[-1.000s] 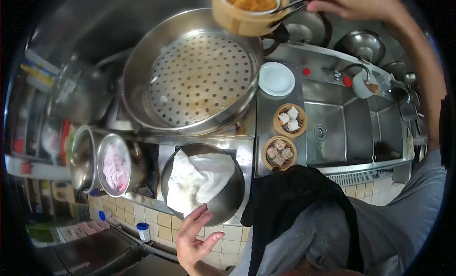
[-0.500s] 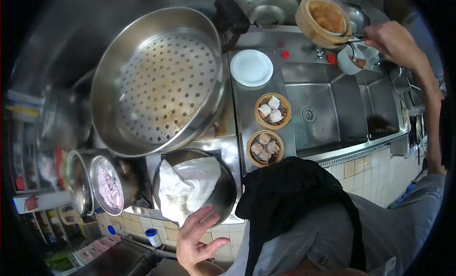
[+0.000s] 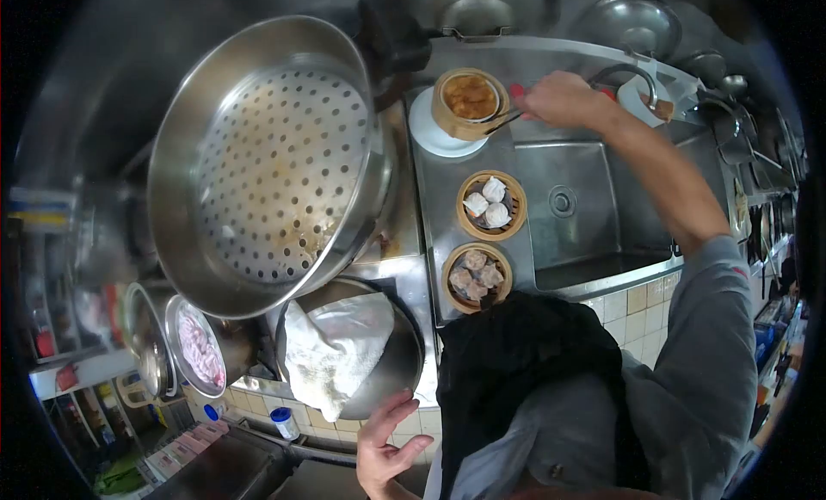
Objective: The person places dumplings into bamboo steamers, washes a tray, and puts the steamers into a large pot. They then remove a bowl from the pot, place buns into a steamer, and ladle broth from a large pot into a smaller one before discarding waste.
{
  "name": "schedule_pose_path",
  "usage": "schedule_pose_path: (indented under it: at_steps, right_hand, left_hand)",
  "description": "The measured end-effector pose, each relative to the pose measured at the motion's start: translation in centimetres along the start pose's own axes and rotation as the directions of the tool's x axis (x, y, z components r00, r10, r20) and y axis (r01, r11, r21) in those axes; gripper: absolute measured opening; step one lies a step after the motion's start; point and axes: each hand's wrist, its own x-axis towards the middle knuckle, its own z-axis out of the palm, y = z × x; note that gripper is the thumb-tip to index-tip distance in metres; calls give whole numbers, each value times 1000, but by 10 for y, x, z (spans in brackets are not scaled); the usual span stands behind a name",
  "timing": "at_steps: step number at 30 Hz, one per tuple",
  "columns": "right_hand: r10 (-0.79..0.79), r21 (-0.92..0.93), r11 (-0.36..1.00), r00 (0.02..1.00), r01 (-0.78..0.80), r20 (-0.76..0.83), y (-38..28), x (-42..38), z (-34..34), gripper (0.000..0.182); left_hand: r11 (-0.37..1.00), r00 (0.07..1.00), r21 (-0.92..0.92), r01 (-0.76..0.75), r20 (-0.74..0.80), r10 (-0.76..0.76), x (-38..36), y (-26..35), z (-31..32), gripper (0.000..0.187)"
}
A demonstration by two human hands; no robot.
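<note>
My right hand [image 3: 555, 101] is closed around the handle of thin metal tongs [image 3: 506, 121]. The far end of the tongs meets the rim of a bamboo steamer [image 3: 459, 126] with a bowl of orange-brown food [image 3: 471, 96] inside. This steamer overlaps a white plate [image 3: 425, 135] on the steel counter. Near the wok [image 3: 403, 345], my left hand [image 3: 389, 444] hangs with fingers apart and nothing in it. A white cloth [image 3: 335, 349] lies across the wok.
Two small bamboo steamers of dumplings, one white-topped [image 3: 491, 205] and one brownish [image 3: 476, 276], stand beside the sink [image 3: 572, 242]. A large perforated steamer pot [image 3: 275, 173] fills the left. Further left is a bowl of pinkish pieces [image 3: 200, 345].
My right hand has carried the bamboo steamer leftward and down from above the tap to the white plate. My left hand has shifted slightly right and down, away from the cloth.
</note>
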Motion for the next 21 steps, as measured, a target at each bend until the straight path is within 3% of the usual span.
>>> schedule_pose_path:
  at_steps: [5,9,11,13,15,17,21]
  right_hand:
    - [-85,13,996,992,85,93,-13,43,12,26]
    - [-90,58,995,990,84,109,-16,64,35,25]
    - [-88,111,990,995,83,47,-16,62,44,24]
    - [-85,174,981,996,82,10,-6,47,44,25]
    - [-85,242,966,996,90,-31,1,24,43,27]
    - [-26,358,931,993,67,-119,15,-14,54,30]
    - [78,496,868,979,26,-189,42,-103,138,41]
  left_hand:
    - [996,993,-46,79,-86,-82,2,-2,25,46]
    - [997,981,-77,13,-191,-28,47,-4,60,35]
    - [979,935,15,-202,-296,198,91,3,81,26]
    - [939,899,198,-281,-290,330,140,15,97,25]
    - [888,873,339,-309,-270,407,194,30,116,26]
    - [744,840,589,-317,-190,509,252,29,134,35]
    - [573,839,792,-211,-154,521,348,9,165,54]
